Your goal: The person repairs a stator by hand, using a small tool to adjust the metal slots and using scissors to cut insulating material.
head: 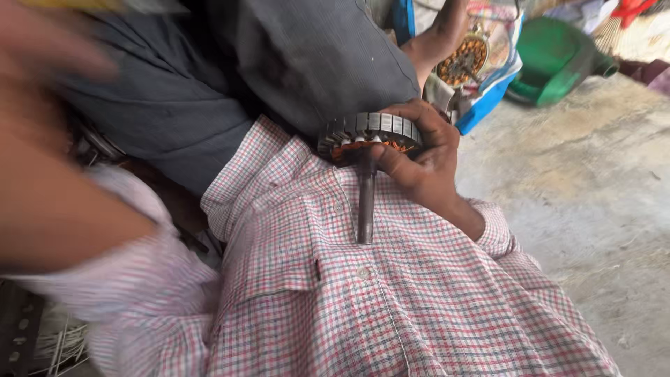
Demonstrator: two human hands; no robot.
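My right hand [419,157] grips a round motor stator [370,129] with a laminated steel rim and copper windings. It presses the stator against my lap. A dark steel shaft [366,202] sticks out of the stator toward my checked shirt [363,300]. My left hand [45,45] is a blur at the top left, with its forearm [63,202] raised across the left side. Whether it holds anything is hidden by the blur. My grey trousers [230,77] fill the upper middle.
A second wound stator [462,61] lies beside my bare foot [440,35], on a blue-edged bag [488,105]. A green plastic container [551,59] sits at the top right. Bare concrete floor [593,202] spreads to the right. Pale wires [63,342] lie at the bottom left.
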